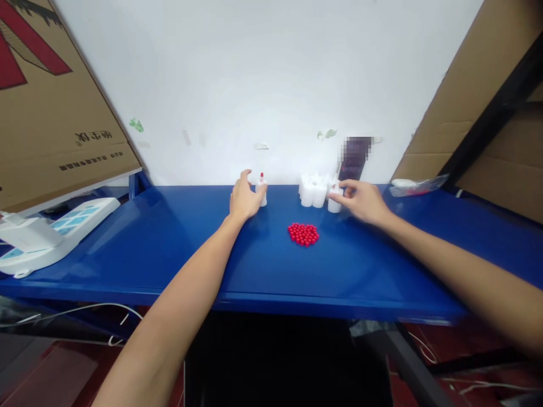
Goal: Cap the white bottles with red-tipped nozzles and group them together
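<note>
A white squeeze bottle with a red tip cap (263,199) stands upright at the back of the blue table. Beside it, on its left, is my left hand (245,198); the fingers are apart and the thumb overlaps the bottle in view. Whether the thumb touches it, I cannot tell. My right hand (360,200) pinches another white bottle (335,206) near its top, with the fingers partly covering its nozzle. Close to that bottle, on the left, several white bottles (313,194) stand in a tight group. In front of them lies a pile of small red caps (303,234).
A white power strip (80,223) with a plugged-in adapter rests at the table's left. Large cardboard (63,107) leans there. A dark phone-like object (354,160) leans on the wall behind my right hand, and a clear plastic bag (419,185) lies at the back right.
</note>
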A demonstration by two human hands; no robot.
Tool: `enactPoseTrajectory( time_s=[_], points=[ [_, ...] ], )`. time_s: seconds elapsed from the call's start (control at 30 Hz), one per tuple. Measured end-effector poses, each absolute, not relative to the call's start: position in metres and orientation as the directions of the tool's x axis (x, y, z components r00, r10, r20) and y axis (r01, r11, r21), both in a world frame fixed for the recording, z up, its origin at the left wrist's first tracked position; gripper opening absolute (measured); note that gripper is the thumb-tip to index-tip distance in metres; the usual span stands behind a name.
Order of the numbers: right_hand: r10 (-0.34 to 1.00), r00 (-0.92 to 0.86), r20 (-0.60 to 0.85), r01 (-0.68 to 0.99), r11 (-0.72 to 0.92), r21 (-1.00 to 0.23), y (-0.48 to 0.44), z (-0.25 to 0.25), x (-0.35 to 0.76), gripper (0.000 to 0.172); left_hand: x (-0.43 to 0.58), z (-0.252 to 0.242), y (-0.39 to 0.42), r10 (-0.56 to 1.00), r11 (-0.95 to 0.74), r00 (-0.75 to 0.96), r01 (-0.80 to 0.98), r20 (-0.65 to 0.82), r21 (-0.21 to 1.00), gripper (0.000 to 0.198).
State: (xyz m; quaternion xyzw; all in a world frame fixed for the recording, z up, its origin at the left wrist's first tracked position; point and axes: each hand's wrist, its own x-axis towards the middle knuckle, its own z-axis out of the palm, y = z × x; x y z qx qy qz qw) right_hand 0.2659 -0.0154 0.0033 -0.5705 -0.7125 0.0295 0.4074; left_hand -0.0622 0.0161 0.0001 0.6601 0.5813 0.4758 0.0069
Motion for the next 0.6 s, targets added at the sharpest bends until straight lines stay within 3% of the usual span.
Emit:
enactPoseTrajectory(
  time_s=[0.1,0.17,0.2,0.3,0.4,0.5,0.6],
  points=[
    [0.818,0.047,0.573,0.765,0.34,-0.547,-0.017,0.003,0.265,0.035,-0.062,0.014,0.009,0.56,-0.494,-0.212,0.691,0.801,0.528,0.026],
    [0.811,0.081,0.579,0.745,0.337,-0.576,-0.018,0.003,0.263,0.03,-0.055,0.021,0.001,0.548,-0.619,-0.063,0.64,0.834,0.455,0.009],
    [0.812,0.088,0.577,0.739,0.336,-0.584,-0.019,0.003,0.262,0.029,-0.049,0.023,-0.003,0.584,-0.654,0.033,0.611,0.811,0.446,0.021],
    [0.808,0.052,0.587,0.733,0.369,-0.572,-0.021,0.003,0.258,0.026,-0.025,0.02,-0.016,0.717,-0.673,0.334,0.562,0.612,0.482,0.037],
    [0.807,0.007,0.591,0.687,0.426,-0.589,-0.021,0.003,0.255,0.023,-0.007,0.012,-0.024,0.743,-0.669,0.556,0.613,0.372,0.419,0.044],
    [0.829,-0.032,0.559,0.6,0.463,-0.652,-0.02,0.001,0.252,0.022,-0.003,0.01,-0.027,0.739,-0.665,0.646,0.652,0.193,0.364,0.047],
    [0.823,-0.093,0.56,0.553,0.511,-0.658,-0.023,0.002,0.246,0.024,-0.007,0.014,-0.028,0.713,-0.686,0.685,0.638,0.149,0.351,0.047]
  ],
)
